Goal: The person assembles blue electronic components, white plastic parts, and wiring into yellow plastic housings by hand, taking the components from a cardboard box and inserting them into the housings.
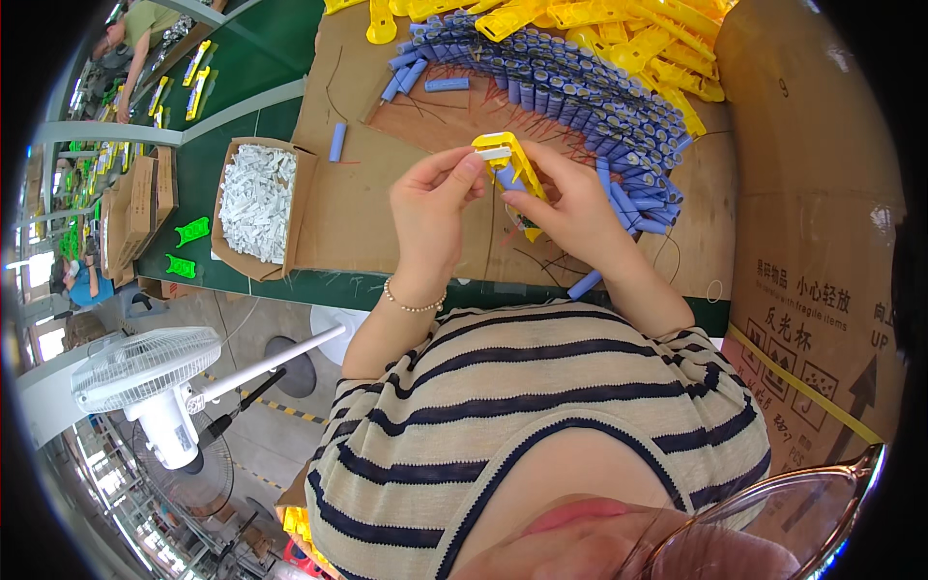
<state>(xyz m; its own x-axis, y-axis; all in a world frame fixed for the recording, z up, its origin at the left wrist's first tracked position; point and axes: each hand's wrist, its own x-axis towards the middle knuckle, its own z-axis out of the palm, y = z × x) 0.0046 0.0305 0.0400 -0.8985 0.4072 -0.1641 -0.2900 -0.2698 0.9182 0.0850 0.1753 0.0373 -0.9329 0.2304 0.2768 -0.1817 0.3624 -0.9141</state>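
1. Head view, handling: the person is holding a small yellow plastic housing (510,159) up over the cardboard sheet (358,203) on the bench. It looks light and rigid, a moulded shell that should take a firm pinch along its edges without bending.
2. The left hand (432,208) is pinching a small white piece (494,153) at the housing's upper end, thumb and forefinger pressed together on it. That piece looks tiny and easy to drop, so a fingertip grip is the sensible hold.
3. The right hand (572,208) is curling around the housing's lower side, fingers closed on it, with a blue cylinder cell (507,178) sitting against it. The cell looks smooth and likely slippery.
4. Looks: the housing is bright yellow, narrow and tapering, with thin wires trailing below.
5. Around it: a heap of blue cells (580,92) lying just beyond the hands, yellow housings (619,29) piled behind, and a box of white parts (256,203) sitting to the left.
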